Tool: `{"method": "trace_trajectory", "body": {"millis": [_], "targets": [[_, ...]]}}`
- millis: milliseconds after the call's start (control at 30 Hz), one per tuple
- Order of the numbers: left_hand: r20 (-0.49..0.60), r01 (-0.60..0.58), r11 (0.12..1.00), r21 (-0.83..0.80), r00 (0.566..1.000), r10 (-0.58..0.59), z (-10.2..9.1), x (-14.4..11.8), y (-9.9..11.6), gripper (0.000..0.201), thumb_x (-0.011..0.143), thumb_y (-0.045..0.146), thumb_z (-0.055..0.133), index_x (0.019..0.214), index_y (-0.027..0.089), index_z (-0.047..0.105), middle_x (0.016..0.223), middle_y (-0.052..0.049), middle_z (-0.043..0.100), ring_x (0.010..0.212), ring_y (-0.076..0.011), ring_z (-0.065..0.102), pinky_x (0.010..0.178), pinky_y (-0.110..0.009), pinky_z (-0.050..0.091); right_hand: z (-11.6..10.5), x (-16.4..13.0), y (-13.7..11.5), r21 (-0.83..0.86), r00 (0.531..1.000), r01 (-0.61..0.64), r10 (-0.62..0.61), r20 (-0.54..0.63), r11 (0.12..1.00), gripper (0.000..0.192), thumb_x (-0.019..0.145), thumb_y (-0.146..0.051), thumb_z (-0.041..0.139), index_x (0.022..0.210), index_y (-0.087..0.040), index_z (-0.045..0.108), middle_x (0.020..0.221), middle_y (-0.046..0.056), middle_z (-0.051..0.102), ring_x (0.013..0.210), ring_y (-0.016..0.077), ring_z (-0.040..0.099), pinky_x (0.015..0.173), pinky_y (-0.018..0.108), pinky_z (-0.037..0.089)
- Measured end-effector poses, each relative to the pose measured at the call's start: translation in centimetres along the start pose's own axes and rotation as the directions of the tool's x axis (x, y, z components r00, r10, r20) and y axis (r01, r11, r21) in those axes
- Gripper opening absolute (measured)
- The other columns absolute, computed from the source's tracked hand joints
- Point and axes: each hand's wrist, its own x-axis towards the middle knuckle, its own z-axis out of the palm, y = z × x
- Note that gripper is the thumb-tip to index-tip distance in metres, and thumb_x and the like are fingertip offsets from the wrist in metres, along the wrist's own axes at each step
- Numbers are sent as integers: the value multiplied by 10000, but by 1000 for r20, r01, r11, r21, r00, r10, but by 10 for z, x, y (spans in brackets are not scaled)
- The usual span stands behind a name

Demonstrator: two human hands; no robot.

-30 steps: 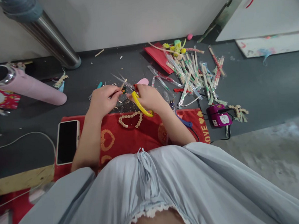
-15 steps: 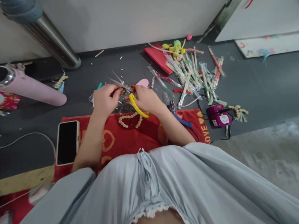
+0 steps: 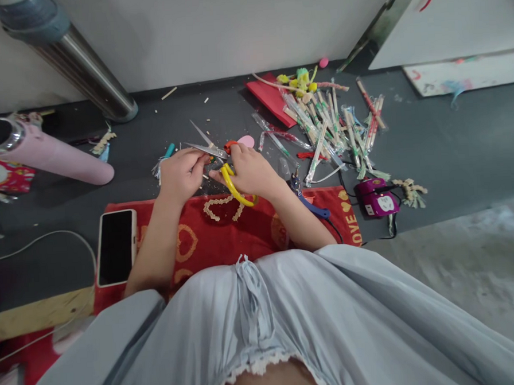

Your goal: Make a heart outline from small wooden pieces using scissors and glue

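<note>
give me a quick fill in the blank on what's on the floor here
The right hand holds scissors with a ____ handle.
The phone lies screen-up on the ____ edge of the red towel.
A heart made of small pieces lies on the ____.

Missing words: yellow; left; towel

Cloth on floor, before the person. Phone at its left edge. Both hands above cloth's far edge: left hand, right hand with scissors. Stick pile far right; tube far left.
</note>
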Motion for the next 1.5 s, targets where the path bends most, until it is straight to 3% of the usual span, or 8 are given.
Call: {"method": "trace_trajectory", "body": {"millis": [133,467,733,900,1167,1500], "targets": [[18,7,1000,3,1000,-7,1,0,-1,280,961,307,459,982,222,725,1036,-71,775,1025,-227,710,904,-356,547,-2,1,-5,7,999,-44,44,25,999,690,972,-673,367,1184,-43,551,1231,230,640,1138,337,624,956,396,458],[25,34,998,53,999,-35,-2,0,-3,278,965,344,443,925,259,704,825,-51,743,894,-223,700,828,-348,536,2,3,-8,38,994,-111,111,22,993,605,987,-608,393,1188,-74,595,1193,206,686,1062,314,663,851,369,474],[-5,60,998,4,998,-60,4,1,-1,237,967,339,463,984,241,678,914,-52,743,936,-214,686,863,-333,518,8,8,0,56,994,-105,105,-12,993,578,985,-608,381,1132,-99,611,1124,189,707,1001,291,670,825,361,468],[-14,87,993,-77,996,-88,12,-1,14,286,999,368,424,1064,215,657,912,-54,739,913,-195,691,874,-313,524,-7,7,16,77,993,-94,99,-60,993,611,933,-680,438,1122,-129,620,1092,162,703,982,284,661,840,359,456],[29,22,988,-154,999,-18,14,-5,25,320,1009,379,427,1176,196,629,1003,-52,735,923,-172,698,849,-289,551,-30,-4,36,67,986,-73,82,-147,995,583,963,-626,392,1155,-131,632,1073,155,708,1020,287,644,865,360,446],[23,53,990,-132,998,-50,7,-1,19,273,1001,337,425,1086,203,648,890,-38,726,850,-163,684,793,-277,529,-11,11,36,34,982,-86,91,-167,996,474,956,-571,448,1091,-161,646,1047,132,725,972,281,654,785,332,429]]}}
